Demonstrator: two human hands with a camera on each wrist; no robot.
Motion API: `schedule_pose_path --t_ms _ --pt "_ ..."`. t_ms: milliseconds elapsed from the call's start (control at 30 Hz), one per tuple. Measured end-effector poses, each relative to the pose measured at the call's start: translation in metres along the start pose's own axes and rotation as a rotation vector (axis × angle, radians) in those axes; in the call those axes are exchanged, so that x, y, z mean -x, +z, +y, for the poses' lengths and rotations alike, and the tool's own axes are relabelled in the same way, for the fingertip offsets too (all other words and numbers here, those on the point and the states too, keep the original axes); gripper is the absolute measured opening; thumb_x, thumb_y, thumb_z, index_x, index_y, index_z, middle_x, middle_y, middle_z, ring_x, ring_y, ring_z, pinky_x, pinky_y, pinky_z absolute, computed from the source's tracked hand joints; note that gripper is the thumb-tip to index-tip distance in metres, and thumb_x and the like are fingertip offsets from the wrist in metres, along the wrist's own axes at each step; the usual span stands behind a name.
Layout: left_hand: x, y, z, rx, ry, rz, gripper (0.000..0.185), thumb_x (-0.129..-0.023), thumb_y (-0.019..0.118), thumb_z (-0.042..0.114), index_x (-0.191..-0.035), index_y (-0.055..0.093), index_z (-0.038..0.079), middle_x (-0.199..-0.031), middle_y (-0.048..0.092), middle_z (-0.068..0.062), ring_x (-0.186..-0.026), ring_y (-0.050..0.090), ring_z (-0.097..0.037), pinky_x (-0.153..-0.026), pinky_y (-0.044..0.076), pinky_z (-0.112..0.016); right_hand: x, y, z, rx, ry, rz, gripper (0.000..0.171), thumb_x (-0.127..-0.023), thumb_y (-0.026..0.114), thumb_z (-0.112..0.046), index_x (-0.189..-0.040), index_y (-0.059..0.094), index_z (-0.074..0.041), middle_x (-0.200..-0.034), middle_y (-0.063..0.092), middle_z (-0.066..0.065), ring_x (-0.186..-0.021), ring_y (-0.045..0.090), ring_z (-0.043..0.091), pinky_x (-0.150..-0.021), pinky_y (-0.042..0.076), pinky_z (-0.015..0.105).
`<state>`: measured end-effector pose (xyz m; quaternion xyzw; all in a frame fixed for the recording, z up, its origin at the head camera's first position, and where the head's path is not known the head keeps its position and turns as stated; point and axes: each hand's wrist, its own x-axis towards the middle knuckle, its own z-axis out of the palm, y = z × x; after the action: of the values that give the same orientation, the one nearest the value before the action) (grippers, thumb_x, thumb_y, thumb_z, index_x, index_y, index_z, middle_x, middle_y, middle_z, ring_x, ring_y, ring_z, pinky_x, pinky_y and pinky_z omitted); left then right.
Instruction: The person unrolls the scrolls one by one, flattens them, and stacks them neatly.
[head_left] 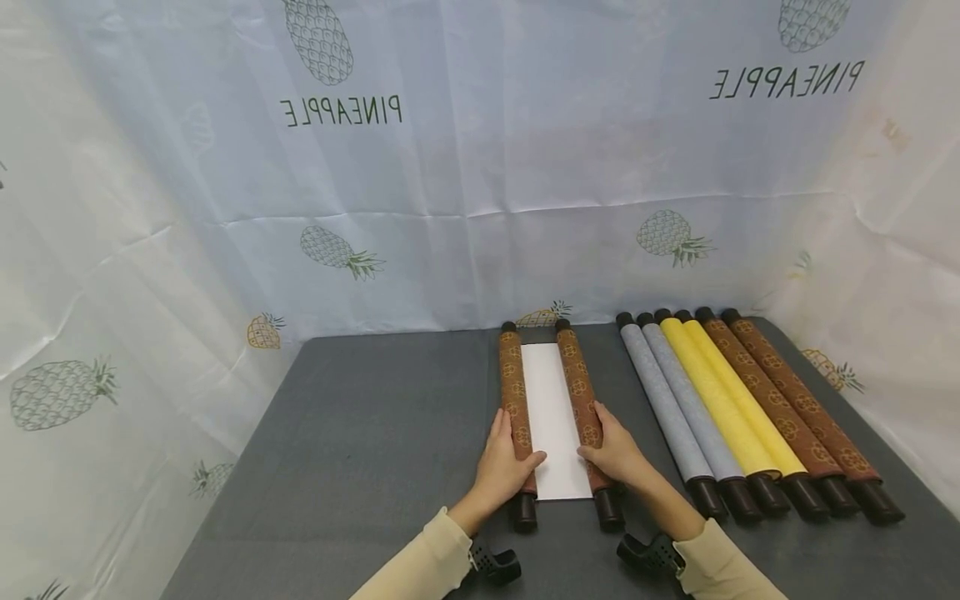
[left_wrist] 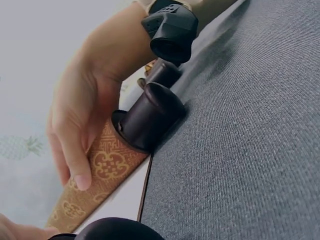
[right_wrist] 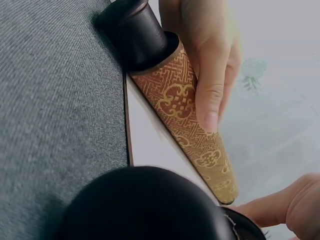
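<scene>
A scroll lies partly unrolled near the table's front, with white paper (head_left: 551,417) between two brown patterned rolls. My left hand (head_left: 502,467) grips the left roll (head_left: 512,383) near its dark end cap (right_wrist: 135,30), thumb on the inner side. In the right wrist view the left hand (right_wrist: 205,55) holds that roll (right_wrist: 185,110). My right hand (head_left: 617,450) grips the right roll (head_left: 573,375) the same way. The left wrist view shows the right hand (left_wrist: 85,115) with its thumb across the roll (left_wrist: 100,170).
Several rolled scrolls lie side by side on the right: two grey (head_left: 667,400), two yellow (head_left: 720,400), two brown (head_left: 787,400). The dark grey table (head_left: 360,433) is walled by a white pineapple-print cloth (head_left: 450,208) at the back and both sides.
</scene>
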<state>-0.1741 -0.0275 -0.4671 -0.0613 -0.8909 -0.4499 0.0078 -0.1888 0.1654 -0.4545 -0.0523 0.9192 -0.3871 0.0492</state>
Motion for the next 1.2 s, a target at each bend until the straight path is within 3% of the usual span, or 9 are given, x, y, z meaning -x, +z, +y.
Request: schedule_pose_path --t_ms 400,833,1200 --pt "0.002 -0.002 -0.005 0.009 0.011 0.038 0.082 -0.082 0.072 0.017 -0.142 0.028 -0.019 -0.151 0.027 -0.036 -0.139 0.033 -0.050 -0.109 0.034 -0.059 0.001 0.001 0.006 -0.004 -0.070 0.057 0.080 -0.079 0.066 0.001 -0.142 0.022 0.020 -0.147 0.023 0.043 -0.138 0.026 0.056 -0.112 0.027 0.062" --pt "0.003 -0.007 -0.011 0.047 0.063 0.085 0.078 -0.081 0.071 0.012 -0.143 0.031 -0.014 -0.150 0.031 -0.034 -0.137 0.037 -0.049 -0.107 0.036 -0.060 0.005 -0.005 0.004 -0.029 -0.058 0.087 0.074 -0.077 0.061 0.004 -0.142 0.027 0.017 -0.148 0.026 0.041 -0.137 0.028 0.055 -0.111 0.031 0.061" --pt "0.004 -0.010 -0.017 0.079 0.071 0.063 0.072 -0.085 0.066 0.009 -0.145 0.031 -0.011 -0.153 0.031 -0.029 -0.139 0.037 -0.045 -0.109 0.036 -0.059 0.005 -0.006 0.005 -0.045 -0.038 0.102 0.073 -0.074 0.055 0.006 -0.141 0.029 0.016 -0.149 0.025 0.040 -0.137 0.028 0.055 -0.111 0.030 0.062"
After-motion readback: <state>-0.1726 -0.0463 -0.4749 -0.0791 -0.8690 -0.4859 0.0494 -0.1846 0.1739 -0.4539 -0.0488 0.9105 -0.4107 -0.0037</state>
